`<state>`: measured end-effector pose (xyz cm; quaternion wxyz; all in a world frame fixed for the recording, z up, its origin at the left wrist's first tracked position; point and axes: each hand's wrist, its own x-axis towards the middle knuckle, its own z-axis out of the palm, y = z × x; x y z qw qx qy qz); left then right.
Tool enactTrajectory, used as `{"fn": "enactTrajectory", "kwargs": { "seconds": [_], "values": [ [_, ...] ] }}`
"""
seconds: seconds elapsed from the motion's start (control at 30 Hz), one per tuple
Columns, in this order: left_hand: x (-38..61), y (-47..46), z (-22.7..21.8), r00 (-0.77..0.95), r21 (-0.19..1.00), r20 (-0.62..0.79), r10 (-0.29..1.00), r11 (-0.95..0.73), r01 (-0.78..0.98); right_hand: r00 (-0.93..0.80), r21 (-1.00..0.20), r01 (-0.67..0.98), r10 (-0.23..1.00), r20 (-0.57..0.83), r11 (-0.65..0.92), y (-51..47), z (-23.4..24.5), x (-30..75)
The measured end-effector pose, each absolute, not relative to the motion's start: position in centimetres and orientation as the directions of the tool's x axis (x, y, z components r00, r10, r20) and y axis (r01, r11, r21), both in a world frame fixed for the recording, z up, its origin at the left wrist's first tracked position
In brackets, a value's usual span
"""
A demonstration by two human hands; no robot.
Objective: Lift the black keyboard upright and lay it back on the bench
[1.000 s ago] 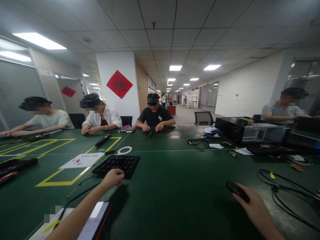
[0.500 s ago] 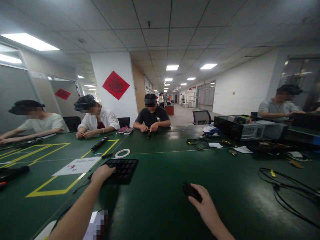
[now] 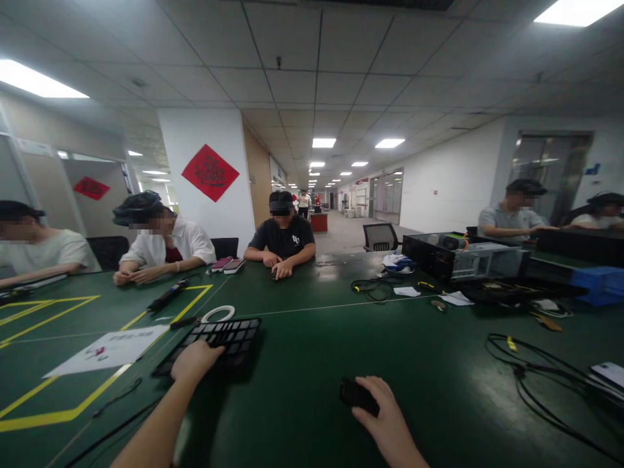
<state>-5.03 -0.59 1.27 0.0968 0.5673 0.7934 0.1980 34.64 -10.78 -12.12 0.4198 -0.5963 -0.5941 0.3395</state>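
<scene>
Left hand [image 3: 195, 362]: fingers curled inward over the near left part of a black gridded tray [image 3: 240, 337]; whether they grip or merely rest, cannot tell. Tray lies on the green tabletop [image 3: 292, 370], ahead and to the left. Hazard: a sideways push could shove it into the white ring [image 3: 218, 314] just beyond its far edge, or onto the printed sheet [image 3: 107, 351] at its left.

Right hand [image 3: 383, 413]: closed, thumb against fingers, on a black oblong device [image 3: 359, 396], well apart from the tray; contact with the tabletop unclear. Hazard: the hold covers only the near end, so a loose thumb could let the far end dip or the piece slip out.

Black cord [image 3: 121, 425]: runs up to the left forearm; where it ends, hidden. Hazard: a sweep of that forearm could snag it.
</scene>
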Motion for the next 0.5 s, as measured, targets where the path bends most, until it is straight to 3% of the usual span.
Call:
{"fn": "enactTrajectory", "kwargs": {
  "seconds": [0.1,0.23,0.27,0.33,0.4,0.5],
  "values": [
    [-1.5,-1.4,1.4,-0.364,0.495,0.055,0.930,0.291,0.818,0.065,-0.902,0.429,0.995,0.070,0.036,-11.1,-11.4,34.6],
    [5.6,-4.7,-0.8,-0.226,0.691,0.053,0.973,0.128,0.711,-0.016,-0.918,0.395,0.999,0.042,0.045,-11.9,-10.0,34.8],
    [7.5,-5.8,-1.8,-0.140,0.833,0.062,0.988,0.026,0.552,-0.043,-0.927,0.371,0.998,0.045,0.058,-12.1,-9.8,34.8],
    [10.8,-8.1,-4.1,0.006,0.954,0.090,0.996,-0.088,0.287,-0.092,-0.943,0.307,0.991,0.102,0.126,-12.3,-9.6,34.8],
    [13.1,-9.9,-6.2,0.111,0.976,0.117,0.987,-0.135,0.168,-0.123,-0.943,0.238,0.970,0.209,0.233,-12.4,-9.8,34.8],
    [14.5,-11.3,-8.2,0.202,0.977,0.146,0.968,-0.173,0.123,-0.136,-0.907,0.212,0.930,0.342,0.364,-12.1,-10.4,35.0]
  ]
}}
